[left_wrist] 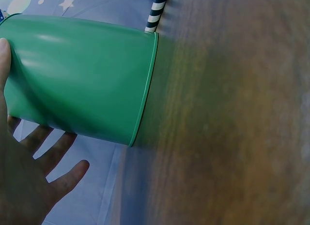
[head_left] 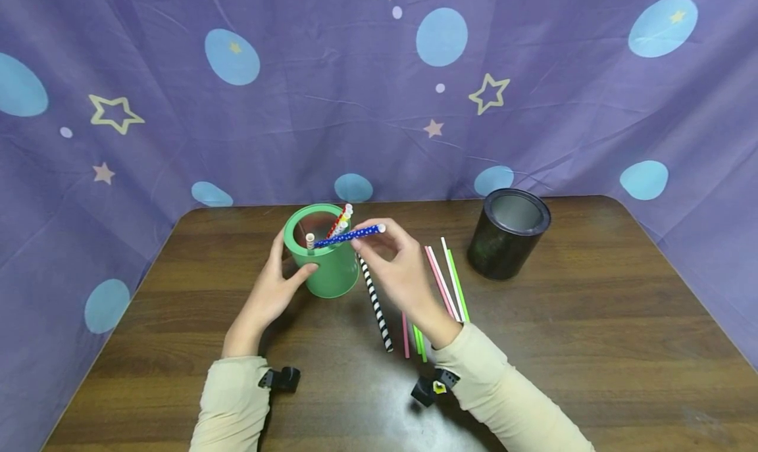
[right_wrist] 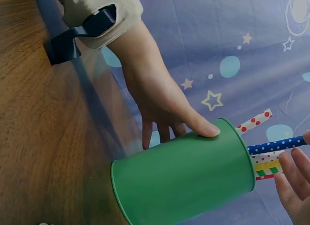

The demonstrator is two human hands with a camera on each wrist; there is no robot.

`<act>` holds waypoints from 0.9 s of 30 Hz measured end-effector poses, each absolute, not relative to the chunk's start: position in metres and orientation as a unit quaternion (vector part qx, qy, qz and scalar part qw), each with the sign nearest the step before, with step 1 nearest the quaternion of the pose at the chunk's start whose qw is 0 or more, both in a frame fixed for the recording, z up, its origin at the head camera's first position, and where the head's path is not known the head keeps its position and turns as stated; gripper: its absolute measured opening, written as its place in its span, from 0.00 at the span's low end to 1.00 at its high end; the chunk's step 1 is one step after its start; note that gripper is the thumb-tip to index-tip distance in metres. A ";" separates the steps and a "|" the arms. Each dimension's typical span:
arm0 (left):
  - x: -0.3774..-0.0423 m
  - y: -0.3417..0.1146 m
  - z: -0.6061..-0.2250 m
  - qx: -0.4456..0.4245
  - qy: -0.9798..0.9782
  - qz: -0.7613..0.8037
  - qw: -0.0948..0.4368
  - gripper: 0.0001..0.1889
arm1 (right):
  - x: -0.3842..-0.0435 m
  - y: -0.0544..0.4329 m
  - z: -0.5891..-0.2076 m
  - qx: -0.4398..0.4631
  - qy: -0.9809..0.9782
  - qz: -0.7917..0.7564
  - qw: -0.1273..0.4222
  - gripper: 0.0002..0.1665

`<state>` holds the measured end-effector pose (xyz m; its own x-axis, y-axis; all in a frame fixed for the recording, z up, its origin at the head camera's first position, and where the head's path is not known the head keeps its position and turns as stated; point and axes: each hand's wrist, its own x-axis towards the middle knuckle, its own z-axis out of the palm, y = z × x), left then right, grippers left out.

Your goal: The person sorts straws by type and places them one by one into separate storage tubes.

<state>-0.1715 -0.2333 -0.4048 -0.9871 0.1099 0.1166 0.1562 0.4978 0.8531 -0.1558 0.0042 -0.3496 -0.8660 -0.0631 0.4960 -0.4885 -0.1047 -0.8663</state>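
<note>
Left hand (head_left: 274, 293) grips the green can (head_left: 334, 273) by its side, presumably steadying it, left of the black can (head_left: 503, 249). Right hand (head_left: 398, 268) pinches the blue dotted straw (head_left: 365, 232), angled at the green can's mouth.

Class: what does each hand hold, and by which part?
The right hand pinches the blue dotted straw toward its outer end; the left hand grips the green can by its upper side.

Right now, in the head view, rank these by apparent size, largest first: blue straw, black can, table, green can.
1. Table
2. Green can and black can: they look too alike to rank
3. Blue straw
</note>
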 end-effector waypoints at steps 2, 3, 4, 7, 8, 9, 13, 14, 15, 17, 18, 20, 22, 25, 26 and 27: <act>-0.171 -0.233 -0.405 -0.077 -0.864 -0.497 0.023 0.47 | -0.156 0.003 -0.351 0.208 -0.656 0.711 0.145 0.13; -0.171 -0.233 -0.405 -0.077 -0.864 -0.498 0.023 0.47 | -0.157 0.003 -0.352 0.206 -0.659 0.709 0.143 0.13; -0.171 -0.233 -0.405 -0.077 -0.863 -0.498 0.022 0.47 | -0.157 0.003 -0.352 0.205 -0.660 0.709 0.140 0.13; -0.171 -0.233 -0.405 -0.075 -0.864 -0.498 0.021 0.47 | -0.157 0.004 -0.354 0.201 -0.665 0.706 0.137 0.13; -0.171 -0.233 -0.405 -0.075 -0.864 -0.498 0.020 0.47 | -0.158 0.004 -0.354 0.200 -0.666 0.705 0.137 0.13; -0.171 -0.233 -0.404 -0.075 -0.864 -0.498 0.020 0.47 | -0.158 0.004 -0.355 0.202 -0.666 0.705 0.137 0.13; -0.170 -0.233 -0.403 -0.074 -0.865 -0.496 0.020 0.47 | -0.159 0.006 -0.357 0.210 -0.663 0.705 0.141 0.13; -0.170 -0.233 -0.403 -0.072 -0.866 -0.494 0.020 0.47 | -0.159 0.006 -0.357 0.212 -0.661 0.706 0.141 0.13; -0.170 -0.233 -0.403 -0.072 -0.867 -0.492 0.020 0.47 | -0.160 0.007 -0.358 0.213 -0.660 0.706 0.141 0.13; -0.170 -0.233 -0.402 -0.069 -0.870 -0.487 0.019 0.47 | -0.161 0.007 -0.360 0.212 -0.662 0.705 0.139 0.13; -0.169 -0.233 -0.402 -0.068 -0.871 -0.486 0.019 0.47 | -0.161 0.008 -0.361 0.210 -0.664 0.704 0.139 0.13; -0.169 -0.232 -0.401 -0.066 -0.871 -0.487 0.016 0.47 | -0.162 0.008 -0.363 0.206 -0.666 0.703 0.137 0.13; -0.168 -0.232 -0.400 -0.066 -0.870 -0.488 0.014 0.48 | -0.163 0.008 -0.365 0.199 -0.672 0.701 0.134 0.13; -0.168 -0.232 -0.400 -0.066 -0.869 -0.490 0.013 0.48 | -0.164 0.008 -0.367 0.187 -0.679 0.698 0.126 0.12; -0.168 -0.232 -0.400 -0.067 -0.869 -0.490 0.013 0.48 | -0.164 0.009 -0.368 0.181 -0.682 0.698 0.122 0.12; -0.168 -0.232 -0.400 -0.068 -0.868 -0.492 0.014 0.48 | -0.164 0.009 -0.368 0.176 -0.685 0.697 0.118 0.12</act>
<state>-0.1682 -0.2317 -0.3997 -0.9905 0.1038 0.0904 0.1309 0.5076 0.8516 -0.1641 0.0085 -0.3684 -0.9101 -0.0766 0.4072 -0.4057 -0.0347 -0.9133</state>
